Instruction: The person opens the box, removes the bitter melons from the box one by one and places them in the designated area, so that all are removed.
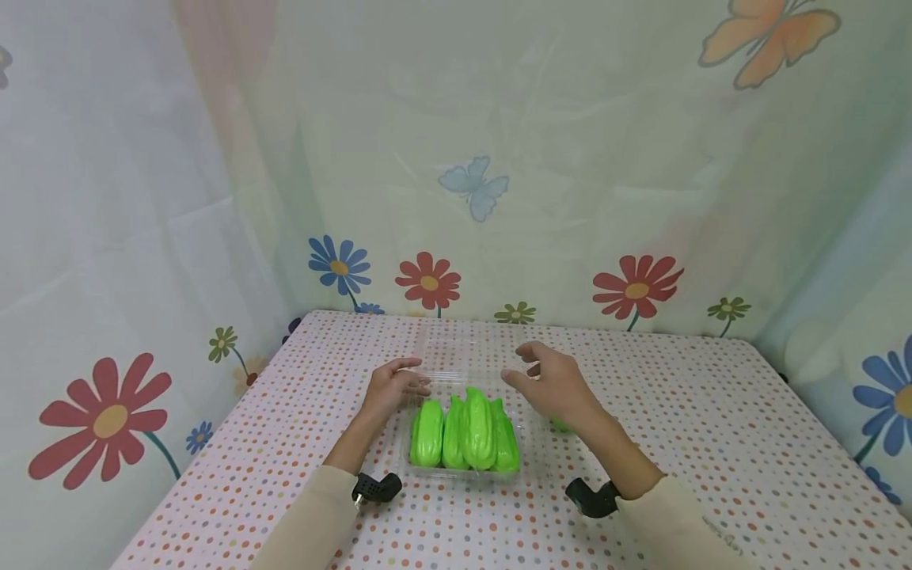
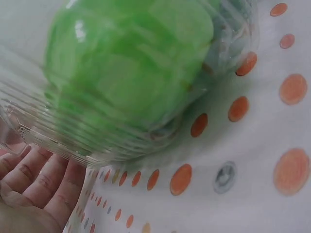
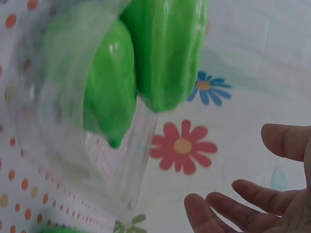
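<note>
1. On the dotted table (image 1: 456, 526), green vegetables (image 1: 479, 431) lie in your clear box (image 1: 459, 474); its lid (image 1: 466, 348) is open;
2. your left hand (image 1: 388, 389) is spread by its edge, contact unclear; your right hand (image 1: 559, 385), spread, holds nothing;
3. lid-handling seems in hand; closing would call for gripping both lid edges.

The left hand (image 1: 387, 389) is held with fingers (image 2: 46, 182) extended, and opposite it the right hand (image 1: 557, 386) is held apart, thumb (image 1: 517, 381) spread from loosely bent fingers.
</note>
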`<state>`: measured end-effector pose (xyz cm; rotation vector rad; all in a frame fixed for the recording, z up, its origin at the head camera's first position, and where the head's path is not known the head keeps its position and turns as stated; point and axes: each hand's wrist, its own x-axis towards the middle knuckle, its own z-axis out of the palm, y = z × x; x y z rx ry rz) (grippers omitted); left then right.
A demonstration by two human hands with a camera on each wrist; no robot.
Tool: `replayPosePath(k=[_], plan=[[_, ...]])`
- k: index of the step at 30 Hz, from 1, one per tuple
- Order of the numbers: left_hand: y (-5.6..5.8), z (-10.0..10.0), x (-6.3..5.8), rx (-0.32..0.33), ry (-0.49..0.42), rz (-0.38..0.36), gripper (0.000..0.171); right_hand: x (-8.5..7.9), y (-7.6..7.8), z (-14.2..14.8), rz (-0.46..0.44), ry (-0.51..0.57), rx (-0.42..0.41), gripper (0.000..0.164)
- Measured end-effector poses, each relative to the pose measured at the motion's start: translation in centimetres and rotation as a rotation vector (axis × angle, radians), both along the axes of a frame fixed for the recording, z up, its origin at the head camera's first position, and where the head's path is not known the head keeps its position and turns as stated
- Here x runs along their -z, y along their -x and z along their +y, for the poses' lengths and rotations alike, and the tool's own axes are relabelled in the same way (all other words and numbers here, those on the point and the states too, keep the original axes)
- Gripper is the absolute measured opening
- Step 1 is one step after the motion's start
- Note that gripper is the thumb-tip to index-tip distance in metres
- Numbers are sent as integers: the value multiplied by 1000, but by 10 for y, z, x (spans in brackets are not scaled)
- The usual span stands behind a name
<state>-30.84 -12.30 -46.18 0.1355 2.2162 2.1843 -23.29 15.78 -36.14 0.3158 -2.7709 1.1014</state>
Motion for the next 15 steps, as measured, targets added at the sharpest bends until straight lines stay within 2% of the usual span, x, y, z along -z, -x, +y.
replayPosePath(k=[9,12,15], plan=[[-1,2,-2,-1,-20,-2,42,8,-9,-26,-61,-36,-88,54],[0,2,2,-18,-23,-9,42,9,-9,-33,-101,-78,-90,58],[-2,6,2,-38,-30,-3,42,9,-9,-38,-139,-123,-78,63]])
